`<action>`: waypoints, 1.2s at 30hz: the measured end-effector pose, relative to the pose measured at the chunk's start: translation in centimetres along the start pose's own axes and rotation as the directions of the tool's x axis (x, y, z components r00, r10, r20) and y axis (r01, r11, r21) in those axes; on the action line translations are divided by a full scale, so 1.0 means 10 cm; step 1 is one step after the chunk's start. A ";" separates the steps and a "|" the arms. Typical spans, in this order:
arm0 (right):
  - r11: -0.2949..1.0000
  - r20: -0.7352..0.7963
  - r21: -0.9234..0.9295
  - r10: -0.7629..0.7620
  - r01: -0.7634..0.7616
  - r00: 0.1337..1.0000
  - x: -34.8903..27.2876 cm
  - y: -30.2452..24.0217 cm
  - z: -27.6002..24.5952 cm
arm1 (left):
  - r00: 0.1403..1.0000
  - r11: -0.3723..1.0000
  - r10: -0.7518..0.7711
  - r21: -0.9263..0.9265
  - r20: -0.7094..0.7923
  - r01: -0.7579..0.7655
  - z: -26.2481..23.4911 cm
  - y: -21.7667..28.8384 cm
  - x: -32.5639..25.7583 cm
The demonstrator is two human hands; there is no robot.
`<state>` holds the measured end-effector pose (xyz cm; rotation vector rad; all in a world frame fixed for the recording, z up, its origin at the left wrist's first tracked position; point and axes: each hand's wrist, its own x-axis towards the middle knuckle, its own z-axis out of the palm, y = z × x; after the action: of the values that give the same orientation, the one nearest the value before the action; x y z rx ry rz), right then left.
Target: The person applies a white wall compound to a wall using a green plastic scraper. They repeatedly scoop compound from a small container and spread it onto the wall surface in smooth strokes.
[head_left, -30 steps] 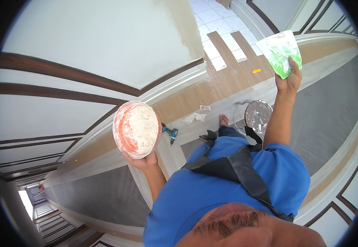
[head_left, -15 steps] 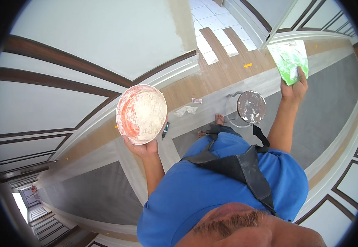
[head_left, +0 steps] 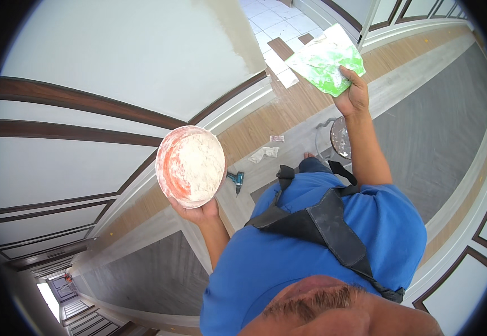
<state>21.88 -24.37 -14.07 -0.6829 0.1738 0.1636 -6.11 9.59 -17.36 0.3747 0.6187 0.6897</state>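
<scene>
My left hand (head_left: 197, 211) grips the underside and near rim of a round red basin (head_left: 168, 171), tilted so its inside shows. Pale putty or powder (head_left: 201, 165) fills much of it and coats its sides. On my right, raised before the doorway, my right hand (head_left: 353, 98) pinches a thin green plastic spreader (head_left: 331, 61) by its lower corner, the thumb lying on top. White putty smears cover most of the spreader's face. The spreader and basin are well apart.
A teal cordless drill (head_left: 237, 178), crumpled paper (head_left: 263, 154) and a small packet (head_left: 277, 138) lie on the floor. My right forearm partly covers a round stool (head_left: 340, 138). The white wall (head_left: 114, 56) has a beige-coated edge (head_left: 229, 28) and dark trim. Loose planks (head_left: 280, 47) lie in the doorway.
My right hand has swung left with the spreader, which now tilts more sideways and hides part of the doorway. The basin stays in my left hand. The view has shifted slightly.
</scene>
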 end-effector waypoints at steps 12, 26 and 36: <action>0.991 -0.296 0.002 0.131 -0.136 0.946 0.72 0.38 -0.59 | 0.998 0.999 -0.006 0.047 -0.056 0.009 0.28 -0.14 -0.08; 0.905 -0.512 0.165 0.418 -0.392 0.751 1.69 1.80 -2.00 | 0.989 0.972 0.023 0.236 -0.145 0.012 0.96 -0.43 -0.40; 0.941 -0.603 0.158 0.331 -0.299 0.725 2.23 2.68 -2.34 | 0.956 0.932 0.015 0.350 -0.292 0.092 0.78 -0.34 -0.14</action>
<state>35.59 -16.77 -52.97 -0.6332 0.9439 0.2558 -0.37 5.26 -12.56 0.6062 1.0376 0.5962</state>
